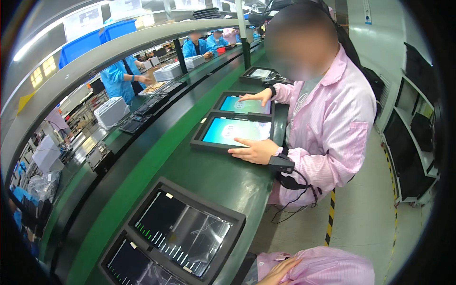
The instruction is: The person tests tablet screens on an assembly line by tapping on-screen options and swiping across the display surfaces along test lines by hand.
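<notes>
At the lower edge, what looks like my left hand [281, 272] lies across a pink sleeve [327, 267], its fingers stretched out and nothing visible in them. My right hand does not show. To the left of my arms, two dark-framed tablet-like screens rest on the green bench: a nearer one [142, 266], partly cut off, and a farther one [190, 232]. Both displays are dark with rows of short green and white marks, and clear film reflects light. Neither screen is touched by my visible hand.
A co-worker in a pink coat [327, 128] holds hands over two lit blue-green screens [232, 130] in black frames. The green bench [209, 175] curves away; beyond it run a line of dark parts and people in blue. Shelving [411, 142] stands right.
</notes>
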Available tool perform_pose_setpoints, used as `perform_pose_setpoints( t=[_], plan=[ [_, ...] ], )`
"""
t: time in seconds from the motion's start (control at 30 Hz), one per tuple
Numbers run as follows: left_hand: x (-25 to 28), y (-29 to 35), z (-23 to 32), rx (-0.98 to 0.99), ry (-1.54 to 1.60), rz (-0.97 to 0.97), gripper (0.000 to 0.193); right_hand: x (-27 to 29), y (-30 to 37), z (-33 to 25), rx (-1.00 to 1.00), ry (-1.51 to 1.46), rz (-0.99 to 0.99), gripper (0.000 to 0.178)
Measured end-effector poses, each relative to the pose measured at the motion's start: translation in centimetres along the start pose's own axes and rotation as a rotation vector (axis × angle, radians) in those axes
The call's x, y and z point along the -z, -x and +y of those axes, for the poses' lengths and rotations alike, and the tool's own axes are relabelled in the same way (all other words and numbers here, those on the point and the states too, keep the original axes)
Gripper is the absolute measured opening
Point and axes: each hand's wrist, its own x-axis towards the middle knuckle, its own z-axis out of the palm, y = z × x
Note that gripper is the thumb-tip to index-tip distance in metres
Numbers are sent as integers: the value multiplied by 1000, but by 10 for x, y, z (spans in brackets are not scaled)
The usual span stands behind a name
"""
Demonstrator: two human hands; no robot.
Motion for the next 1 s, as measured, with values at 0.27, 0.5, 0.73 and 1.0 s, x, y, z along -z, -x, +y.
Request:
perform_pose_setpoints(
  t=[0.27,0.5,0.73,1.0],
  plan=[
    [-4,1,3,-29,-28,-13,57,-2,4,21,75,825,-20,71],
    [-5,2,5,-53,-44,-9,62,-3,1,22,19,625,-45,69],
    [-2,0,6,-58,-53,-32,68,-3,2,22,10,634,-48,66],
    [-2,-1,7,-63,-35,-35,65,-3,2,22,31,913,-33,67]
  ],
)
